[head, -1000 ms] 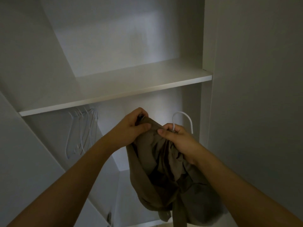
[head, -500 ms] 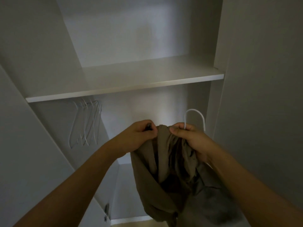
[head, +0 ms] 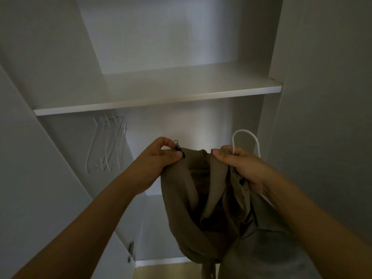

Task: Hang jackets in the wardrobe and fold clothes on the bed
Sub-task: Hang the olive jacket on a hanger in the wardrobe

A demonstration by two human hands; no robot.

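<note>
An olive-brown jacket [head: 209, 208] hangs bunched between my two hands in front of the open white wardrobe. My left hand [head: 159, 160] pinches the jacket's front edge at the zipper pull [head: 177, 148]. My right hand [head: 239, 166] grips the other side of the collar together with a white hanger, whose hook [head: 245, 137] sticks up above my fingers. The rest of that hanger is hidden inside the cloth.
A white shelf [head: 161, 97] crosses the wardrobe above my hands. Several empty white hangers [head: 108, 146] hang under it at the left. The open door [head: 40, 178] with a hinge [head: 130, 252] stands left; a grey panel [head: 322, 117] is at the right.
My hands have spread a little apart, opening the jacket's top. The zipper pull now shows at my left fingertips. The view has tilted, so the shelf sits lower in the frame.
</note>
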